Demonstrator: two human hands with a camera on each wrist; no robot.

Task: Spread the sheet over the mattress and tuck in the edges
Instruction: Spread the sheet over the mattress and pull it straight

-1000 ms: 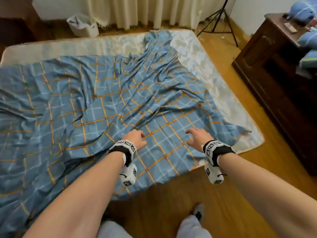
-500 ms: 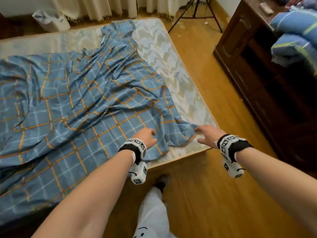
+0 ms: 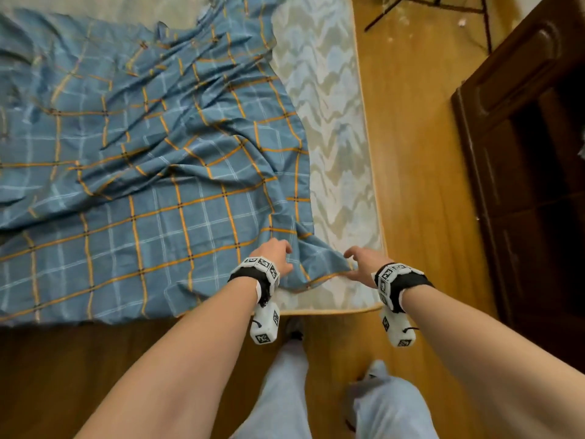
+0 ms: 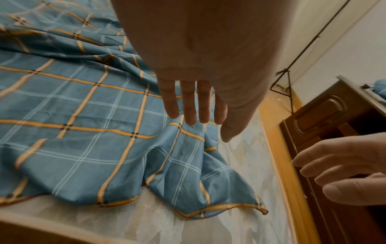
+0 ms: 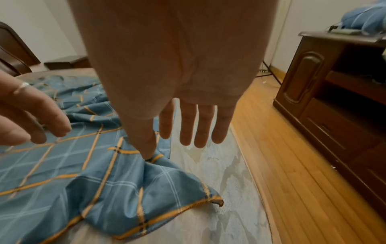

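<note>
A blue sheet (image 3: 164, 191) with orange and white checks lies wrinkled over the pale patterned mattress (image 3: 335, 128). A bare strip of mattress shows along the right side and at the near right corner. The sheet's near right corner (image 5: 217, 201) lies loose on the mattress top. My left hand (image 3: 278, 255) hovers just over the sheet near that corner, its fingers (image 4: 192, 105) straight. My right hand (image 3: 361, 261) is spread above the corner, and its thumb tip (image 5: 150, 155) touches a raised fold. Neither hand holds any cloth.
A dark wooden cabinet (image 3: 531, 153) stands to the right across a strip of wooden floor (image 3: 411, 122), with blue bedding (image 5: 363, 18) on top. Tripod legs (image 3: 443, 7) stand at the far right. My legs in pale trousers (image 3: 285, 391) are at the bed's near edge.
I have stepped right along the bed's near edge. Both hands moved from the middle of the sheet's near part to its near right corner.
</note>
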